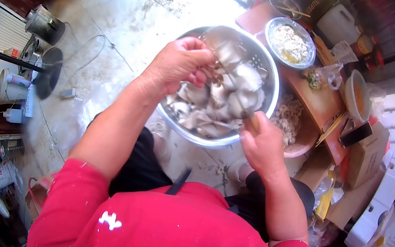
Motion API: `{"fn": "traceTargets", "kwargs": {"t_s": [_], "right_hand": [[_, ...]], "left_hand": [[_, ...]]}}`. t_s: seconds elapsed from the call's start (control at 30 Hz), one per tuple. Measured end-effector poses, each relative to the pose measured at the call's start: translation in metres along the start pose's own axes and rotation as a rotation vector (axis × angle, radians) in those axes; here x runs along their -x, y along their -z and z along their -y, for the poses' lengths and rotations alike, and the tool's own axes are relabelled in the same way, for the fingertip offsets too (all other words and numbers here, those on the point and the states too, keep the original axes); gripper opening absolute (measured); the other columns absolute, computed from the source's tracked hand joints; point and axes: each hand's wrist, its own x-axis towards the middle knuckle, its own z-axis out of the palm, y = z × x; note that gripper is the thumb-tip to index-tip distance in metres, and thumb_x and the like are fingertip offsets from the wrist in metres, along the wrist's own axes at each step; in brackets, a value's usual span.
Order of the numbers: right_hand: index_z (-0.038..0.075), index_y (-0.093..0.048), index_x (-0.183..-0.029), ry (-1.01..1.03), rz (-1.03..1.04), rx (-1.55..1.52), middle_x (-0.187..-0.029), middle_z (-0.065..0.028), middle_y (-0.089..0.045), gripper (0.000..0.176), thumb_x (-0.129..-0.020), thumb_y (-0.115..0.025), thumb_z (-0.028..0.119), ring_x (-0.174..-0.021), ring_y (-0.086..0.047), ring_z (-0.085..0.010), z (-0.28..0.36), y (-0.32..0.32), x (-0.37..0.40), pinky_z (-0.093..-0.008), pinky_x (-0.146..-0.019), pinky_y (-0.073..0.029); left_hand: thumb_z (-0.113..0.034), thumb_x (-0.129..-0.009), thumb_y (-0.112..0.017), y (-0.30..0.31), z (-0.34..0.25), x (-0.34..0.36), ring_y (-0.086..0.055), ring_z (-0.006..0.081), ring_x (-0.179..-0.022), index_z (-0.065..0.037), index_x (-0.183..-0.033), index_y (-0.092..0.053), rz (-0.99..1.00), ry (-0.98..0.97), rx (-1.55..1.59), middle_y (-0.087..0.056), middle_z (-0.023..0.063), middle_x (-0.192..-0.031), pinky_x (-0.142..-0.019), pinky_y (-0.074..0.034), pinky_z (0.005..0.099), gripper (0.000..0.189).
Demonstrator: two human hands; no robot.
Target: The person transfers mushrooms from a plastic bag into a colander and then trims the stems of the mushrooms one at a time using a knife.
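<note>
A metal colander (274, 91) full of grey-white oyster mushrooms (248, 77) is in front of me, above the floor and between my legs. My left hand (180, 65) is closed over its left side, fingers pinched on an oyster mushroom with a brownish stem end; the fingers partly hide it. At the lower right rim my right hand (263, 142) is wrapped around the handle of a knife (252, 123). Its thin blade is blurred and slants up and left over the mushrooms, towards my left fingers.
At right, a pink basin (301, 148) holds pale torn pieces, beside a wooden table (298, 82) with a bowl of white food (290, 43), a white bowl (358, 96) and chopsticks. A cardboard box (366, 154) stands further right. Metal pots (45, 24) are at far left.
</note>
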Motion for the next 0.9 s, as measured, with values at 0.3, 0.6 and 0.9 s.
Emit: {"fn": "traceTargets", "kwargs": {"t_s": [0.3, 0.6, 0.9], "right_hand": [[0.002, -0.055, -0.103, -0.062, 0.065, 0.081, -0.089, -0.0234, -0.063, 0.026, -0.08, -0.055, 0.016, -0.082, -0.061, -0.0424, 0.001, -0.008, -0.006, -0.0485, -0.074, -0.048], [0.002, -0.059, -0.097, -0.094, 0.007, -0.136, -0.08, -0.0203, -0.064, 0.023, -0.082, -0.057, 0.018, -0.075, -0.062, -0.0392, -0.003, -0.009, -0.012, -0.0415, -0.069, -0.05], [0.001, -0.06, -0.096, -0.151, -0.056, -0.369, -0.075, -0.0115, -0.065, 0.021, -0.083, -0.062, 0.017, -0.067, -0.061, -0.0184, -0.005, -0.013, -0.011, -0.0316, -0.064, -0.048]], "left_hand": [[-0.01, -0.077, -0.066, -0.013, 0.011, 0.001, -0.056, 0.0113, -0.046, -0.005, -0.091, -0.055, 0.122, 0.109, -0.08, -0.065, 0.0087, -0.077, -0.042, -0.045, 0.0221, 0.019], [-0.02, -0.076, -0.064, -0.006, 0.008, -0.002, -0.056, 0.0141, -0.052, -0.005, -0.096, -0.056, -0.015, 0.091, -0.016, -0.059, 0.0064, -0.076, -0.048, -0.05, 0.0275, 0.025], [-0.022, -0.08, -0.056, 0.014, 0.014, -0.017, -0.059, 0.0177, -0.062, -0.005, -0.102, -0.055, -0.066, 0.132, 0.4, -0.06, 0.0077, -0.079, -0.06, -0.053, 0.0341, 0.027]]}}
